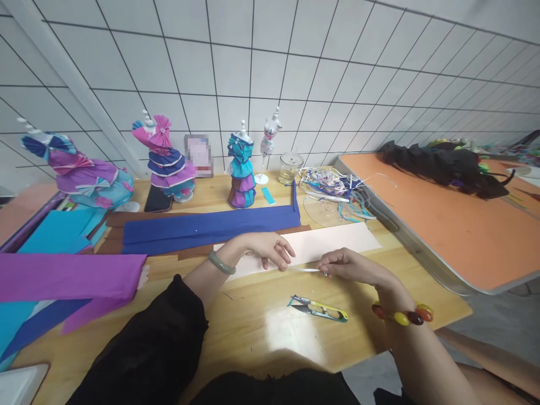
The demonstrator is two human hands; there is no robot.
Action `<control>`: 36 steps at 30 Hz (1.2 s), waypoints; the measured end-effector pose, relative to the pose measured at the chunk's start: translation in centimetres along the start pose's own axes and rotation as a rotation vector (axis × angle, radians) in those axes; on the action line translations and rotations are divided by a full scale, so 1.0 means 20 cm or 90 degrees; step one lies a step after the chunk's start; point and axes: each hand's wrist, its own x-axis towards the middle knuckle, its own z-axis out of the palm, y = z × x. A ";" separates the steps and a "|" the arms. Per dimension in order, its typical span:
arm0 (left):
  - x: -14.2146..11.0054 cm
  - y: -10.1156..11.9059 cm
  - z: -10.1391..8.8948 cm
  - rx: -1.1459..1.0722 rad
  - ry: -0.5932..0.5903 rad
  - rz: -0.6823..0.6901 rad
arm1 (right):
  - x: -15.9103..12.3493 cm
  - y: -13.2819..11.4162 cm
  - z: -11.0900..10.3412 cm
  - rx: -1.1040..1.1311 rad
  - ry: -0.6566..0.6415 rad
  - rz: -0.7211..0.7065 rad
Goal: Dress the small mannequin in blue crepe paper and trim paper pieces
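Observation:
A thin white strip point(307, 270) runs between my hands above the wooden table. My right hand point(348, 264) pinches its right end between thumb and fingers. At the strip's other end is my left hand point(272, 250), its fingers apart and one fingertip at or very close to the strip; contact there is unclear. Beneath both hands lies a long pale pink fabric piece point(333, 242). Yellow-handled thread snips point(320, 309) rest on the table in front of my hands, nearer my body.
Behind my hands lies folded dark blue fabric point(202, 226). Purple fabric point(67, 275) and turquoise fabric point(54, 230) are at the left. Several small dressed mannequins, including a turquoise-and-purple one point(242, 169), line the wall. A glass point(291, 167) stands beside tangled ribbon scraps point(331, 183).

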 end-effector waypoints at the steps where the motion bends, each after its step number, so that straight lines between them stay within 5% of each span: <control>1: 0.00 0.00 0.00 0.007 0.019 0.013 | 0.00 0.00 0.01 -0.005 0.009 -0.002; 5: 0.03 0.02 0.07 -0.029 0.078 0.067 | 0.01 0.00 0.04 -0.033 0.071 -0.008; 12: 0.12 -0.01 0.26 -0.143 0.077 -0.010 | 0.05 0.03 0.09 -0.014 0.127 -0.042; 17: 0.15 -0.06 0.24 -0.169 0.071 0.020 | 0.06 0.06 0.09 0.038 0.169 -0.036; 28: 0.17 -0.09 0.24 -0.179 0.092 0.054 | -0.05 0.06 0.16 0.126 0.406 0.032; 36: 0.16 -0.08 0.25 -0.175 0.088 0.062 | -0.05 0.05 0.37 0.222 0.331 0.174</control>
